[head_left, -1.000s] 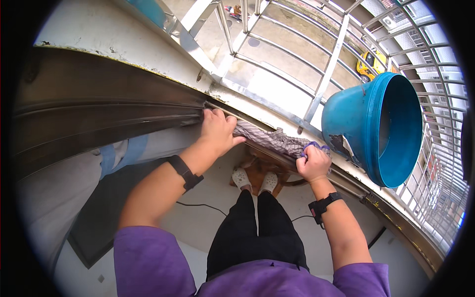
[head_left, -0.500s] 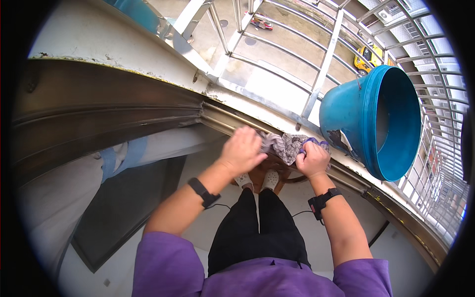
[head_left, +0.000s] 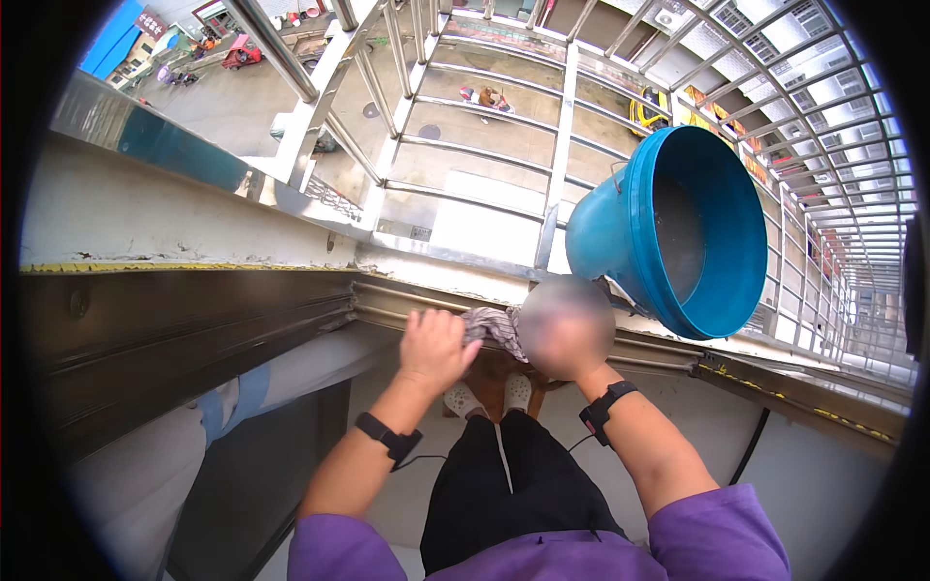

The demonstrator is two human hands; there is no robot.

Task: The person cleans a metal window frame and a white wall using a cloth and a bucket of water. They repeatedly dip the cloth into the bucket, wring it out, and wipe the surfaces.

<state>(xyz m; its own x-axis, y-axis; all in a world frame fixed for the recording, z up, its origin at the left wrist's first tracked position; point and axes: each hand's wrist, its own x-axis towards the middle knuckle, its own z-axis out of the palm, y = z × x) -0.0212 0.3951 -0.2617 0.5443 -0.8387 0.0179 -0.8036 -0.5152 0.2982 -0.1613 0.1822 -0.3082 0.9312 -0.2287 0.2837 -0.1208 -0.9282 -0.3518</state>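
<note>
A crumpled cloth (head_left: pixel 495 329), grey with a dark pattern, lies bunched over the metal window track (head_left: pixel 651 352). My left hand (head_left: pixel 432 347) is at its left end, fingers curled over and the thumb against the fabric. At the other end is my right hand (head_left: pixel 567 334); a round blur covers its fingers, so its grip does not show. Just beyond the right hand, a blue bucket (head_left: pixel 612 232) sits on the outer ledge, tilted in view with its mouth to the right. Something greyish shows inside it.
Metal bars (head_left: pixel 560 145) of a window cage enclose the ledge, with a street far below. A dark window frame (head_left: pixel 194 310) runs along the left, above a pale curtain (head_left: pixel 281 363). My white clogs (head_left: pixel 518 392) stand on a brown wooden surface under the track.
My view has shifted, so the bucket and bars appear further left and more street shows. My left hand's fingers look more curled; the right hand is now blurred over.
</note>
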